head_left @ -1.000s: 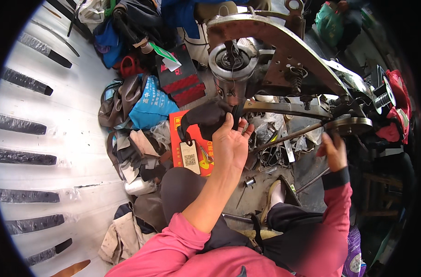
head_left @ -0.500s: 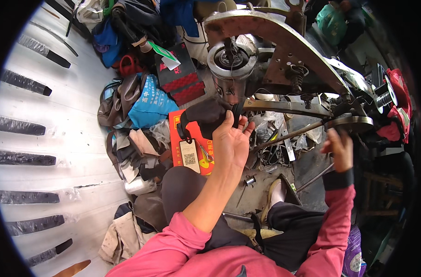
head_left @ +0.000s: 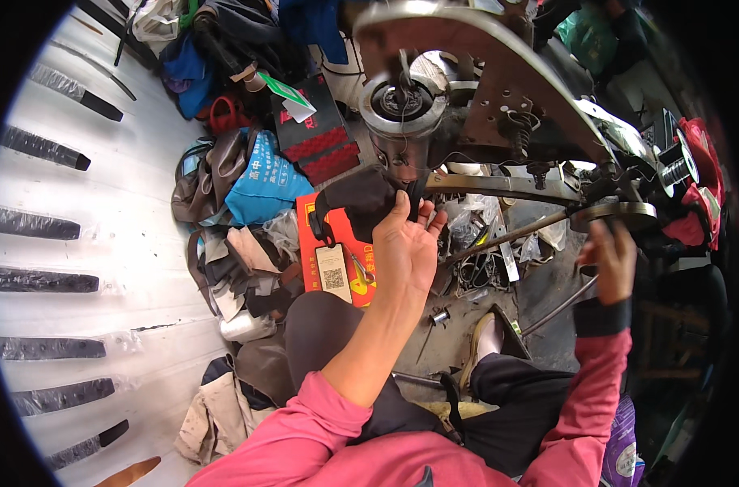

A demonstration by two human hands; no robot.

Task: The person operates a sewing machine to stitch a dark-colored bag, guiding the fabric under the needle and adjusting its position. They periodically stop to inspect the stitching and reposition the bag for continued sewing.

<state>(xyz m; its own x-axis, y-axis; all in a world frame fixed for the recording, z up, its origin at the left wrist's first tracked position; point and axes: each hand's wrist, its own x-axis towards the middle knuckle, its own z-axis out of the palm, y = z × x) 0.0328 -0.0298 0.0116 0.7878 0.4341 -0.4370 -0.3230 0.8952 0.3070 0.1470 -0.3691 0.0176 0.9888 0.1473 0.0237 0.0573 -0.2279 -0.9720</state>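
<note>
A sewing machine of worn metal stands before me, with a curved arm and a round metal head. At the lower end of that head, my left hand pinches the edge of a dark, soft piece of material between thumb and fingers. That piece drapes leftward, with a black strap loop at its left end; its exact kind cannot be made out. Just below the machine's round handwheel, my right hand has its fingers raised and smeared by motion. Whether they grip the wheel is unclear.
Below the dark piece are a red and yellow box and a pale tag. Fabric scraps and a blue bag lie left. Wrapped black strips rest on a white surface. A wire spool sits far right.
My right hand has shifted a little to the right beside the handwheel. The left hand stays nearly in place on the dark piece. The machine's upper arm appears slightly shifted left.
</note>
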